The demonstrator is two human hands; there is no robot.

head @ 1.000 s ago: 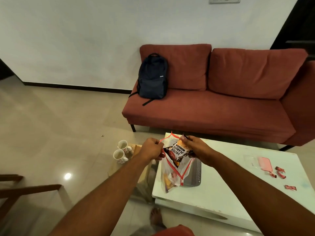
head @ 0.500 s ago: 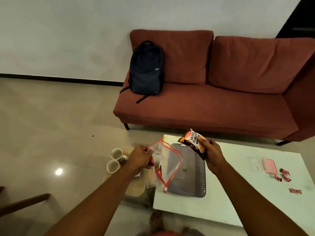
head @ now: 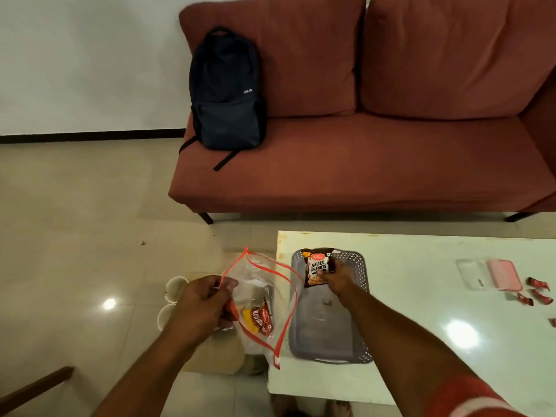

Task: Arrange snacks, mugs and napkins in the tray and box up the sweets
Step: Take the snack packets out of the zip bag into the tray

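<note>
My right hand [head: 340, 279] grips a dark salted peanuts packet [head: 317, 267] over the far end of the grey perforated tray [head: 323, 341] on the white table [head: 421, 311]. My left hand [head: 201, 305] pinches the rim of a clear zip bag with a red seal [head: 264, 299], held open just left of the table edge. Another red and yellow snack packet [head: 258, 319] shows inside the bag. Two white mugs [head: 171, 299] stand behind my left hand, partly hidden. A pink sweets box [head: 504, 273], its clear lid [head: 472, 273] and several red sweets [head: 538, 291] lie at the table's right.
A red sofa [head: 376, 164] stands beyond the table with a dark backpack [head: 227, 91] on its left seat. A cardboard box [head: 213, 358] sits on the floor under my left hand. A wooden furniture edge [head: 33, 389] shows at the bottom left.
My right hand pulled the peanuts packet out of the zip bag and carried it right and down over the tray. My left hand kept hold of the bag.
</note>
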